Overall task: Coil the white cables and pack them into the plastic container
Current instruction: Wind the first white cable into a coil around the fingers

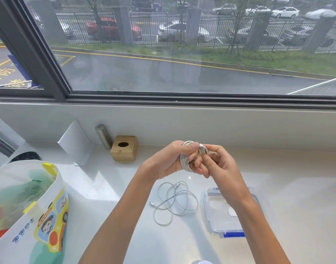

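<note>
Now both hands, left (170,159) and right (219,164), gripping coiled cable (184,161) above counter (287,187).

One white cable (184,161) is wound into a tight coil, held up mid-frame. A second white cable (173,201) lies in loose messy loops lower center. Just right of it sits the clear plastic container (216,223), blue clips, partly hidden.

Left of my hands stands a wooden box (124,148) with a metal cylinder (103,136) and white card (76,144) beside it; nearer me, a cartoon-printed bag (29,208).
</note>
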